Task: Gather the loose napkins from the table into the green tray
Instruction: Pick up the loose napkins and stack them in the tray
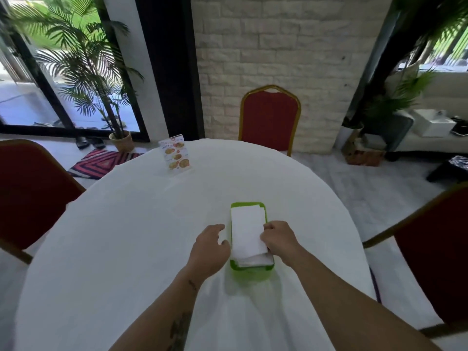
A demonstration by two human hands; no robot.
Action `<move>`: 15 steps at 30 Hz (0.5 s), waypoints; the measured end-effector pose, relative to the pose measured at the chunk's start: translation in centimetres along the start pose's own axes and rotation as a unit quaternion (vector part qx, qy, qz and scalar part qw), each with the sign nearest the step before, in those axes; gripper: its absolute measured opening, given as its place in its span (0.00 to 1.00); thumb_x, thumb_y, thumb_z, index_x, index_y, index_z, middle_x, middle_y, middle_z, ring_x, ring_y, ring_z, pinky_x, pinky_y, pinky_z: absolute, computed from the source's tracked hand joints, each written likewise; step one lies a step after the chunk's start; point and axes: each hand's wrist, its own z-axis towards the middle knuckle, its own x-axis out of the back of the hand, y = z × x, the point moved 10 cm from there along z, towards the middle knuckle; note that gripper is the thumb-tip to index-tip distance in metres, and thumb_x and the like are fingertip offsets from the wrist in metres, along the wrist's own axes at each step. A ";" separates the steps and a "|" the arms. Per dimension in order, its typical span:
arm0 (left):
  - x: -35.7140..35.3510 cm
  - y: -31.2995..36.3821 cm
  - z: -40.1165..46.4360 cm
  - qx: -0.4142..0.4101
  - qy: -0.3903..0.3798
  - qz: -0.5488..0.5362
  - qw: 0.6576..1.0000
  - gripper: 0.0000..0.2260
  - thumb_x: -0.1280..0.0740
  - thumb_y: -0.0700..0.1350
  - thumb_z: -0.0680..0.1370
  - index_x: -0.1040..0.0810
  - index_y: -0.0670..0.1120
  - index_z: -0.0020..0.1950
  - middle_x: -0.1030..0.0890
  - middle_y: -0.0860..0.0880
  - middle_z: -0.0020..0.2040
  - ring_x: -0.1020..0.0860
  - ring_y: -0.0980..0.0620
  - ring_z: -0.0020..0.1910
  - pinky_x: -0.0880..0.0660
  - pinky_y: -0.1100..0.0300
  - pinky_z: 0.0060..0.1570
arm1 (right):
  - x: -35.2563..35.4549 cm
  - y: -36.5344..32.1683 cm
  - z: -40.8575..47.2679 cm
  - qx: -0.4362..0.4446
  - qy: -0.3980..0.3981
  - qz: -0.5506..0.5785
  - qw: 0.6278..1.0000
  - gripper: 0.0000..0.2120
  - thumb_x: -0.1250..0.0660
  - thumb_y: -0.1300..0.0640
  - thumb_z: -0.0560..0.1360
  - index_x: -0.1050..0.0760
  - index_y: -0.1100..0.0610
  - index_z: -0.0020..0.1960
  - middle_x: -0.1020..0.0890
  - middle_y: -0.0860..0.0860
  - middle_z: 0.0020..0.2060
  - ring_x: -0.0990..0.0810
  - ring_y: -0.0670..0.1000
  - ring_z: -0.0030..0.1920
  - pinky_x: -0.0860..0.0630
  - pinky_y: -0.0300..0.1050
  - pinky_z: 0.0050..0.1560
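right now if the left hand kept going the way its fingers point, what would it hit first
Most likely the left wall of the green tray. The left hand sits just beside it, fingers curled toward the napkins inside. Depth is unclear, so it may already be touching the tray.

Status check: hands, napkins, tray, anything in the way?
Right hand pinching napkins in green tray. Left hand open beside tray, holding nothing. No loose napkins visible on table. Nothing blocking.

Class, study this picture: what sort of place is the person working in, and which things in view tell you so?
Probably a restaurant or banquet hall. A round table under a white cloth carries a standing food menu card, red padded chairs with gold frames stand around it, and a green tray holds white napkins.
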 end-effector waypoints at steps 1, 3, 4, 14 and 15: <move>0.1 0.4 -0.1 -0.014 -0.002 0.013 1.000 0.21 0.37 0.44 0.75 0.29 0.48 0.69 0.27 0.51 0.68 0.26 0.52 0.63 0.29 0.56 0.64 | 0.2 -0.2 -0.2 0.002 0.007 -0.013 1.000 0.09 0.39 0.63 0.69 0.21 0.57 0.44 0.19 0.54 0.45 0.20 0.56 0.48 0.23 0.49 0.48; 0.1 1.2 -0.1 -0.036 -0.007 0.034 0.999 0.20 0.37 0.43 0.75 0.27 0.48 0.67 0.25 0.51 0.67 0.25 0.52 0.63 0.29 0.55 0.64 | 0.6 -0.6 -0.5 0.007 0.021 -0.049 0.999 0.11 0.39 0.62 0.70 0.21 0.58 0.50 0.20 0.53 0.47 0.21 0.55 0.49 0.22 0.48 0.49; 0.1 1.5 0.0 -0.042 -0.008 0.042 0.998 0.20 0.37 0.43 0.75 0.27 0.48 0.67 0.25 0.51 0.67 0.25 0.51 0.63 0.28 0.55 0.64 | 0.9 -0.8 -0.6 0.010 0.028 -0.074 0.997 0.11 0.39 0.61 0.70 0.22 0.58 0.51 0.20 0.53 0.46 0.21 0.55 0.48 0.22 0.49 0.49; -2.0 3.4 1.4 -0.108 -0.036 0.130 0.985 0.25 0.39 0.42 0.76 0.35 0.47 0.74 0.37 0.52 0.75 0.36 0.51 0.72 0.39 0.60 0.69 | -1.8 -3.6 -1.5 0.227 0.047 -0.369 0.900 0.26 0.42 0.54 0.77 0.37 0.55 0.74 0.35 0.51 0.73 0.37 0.54 0.71 0.33 0.51 0.67; -2.6 3.4 1.5 -0.113 -0.048 0.144 0.982 0.26 0.39 0.43 0.76 0.35 0.47 0.74 0.38 0.51 0.76 0.37 0.51 0.73 0.39 0.59 0.70 | -2.7 -3.1 -1.5 0.240 0.026 -0.409 0.880 0.25 0.44 0.52 0.78 0.38 0.55 0.74 0.37 0.51 0.75 0.39 0.55 0.73 0.36 0.52 0.69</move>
